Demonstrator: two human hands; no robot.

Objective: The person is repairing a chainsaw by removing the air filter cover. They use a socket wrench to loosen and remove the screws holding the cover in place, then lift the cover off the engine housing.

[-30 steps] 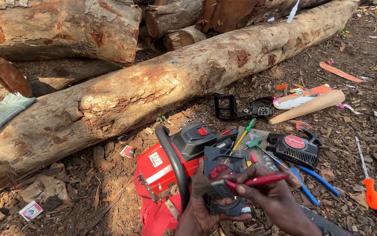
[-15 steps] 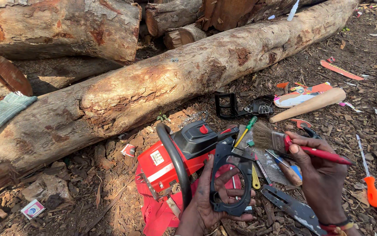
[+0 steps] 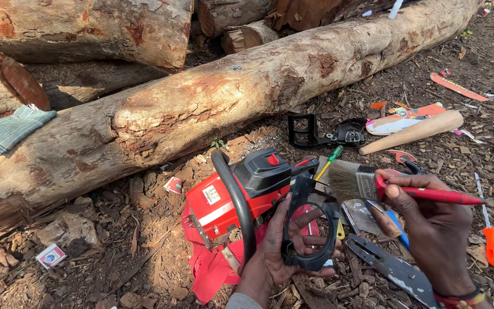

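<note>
Left hand (image 3: 278, 252) grips the black cover (image 3: 309, 229); right hand (image 3: 430, 223) pinches the red-handled brush (image 3: 384, 186) at its two o'clock. Loose bristles risk flicking grit into the red chainsaw (image 3: 241, 197).

Your right hand (image 3: 430, 226) is lifting the red-handled paintbrush (image 3: 396, 187) away from the black cover (image 3: 310, 226), swinging it up and right so its bristles now point left above that part. Your left hand (image 3: 284, 252) is sliding under the cover, tilting it up beside the red chainsaw (image 3: 229, 200).
</note>
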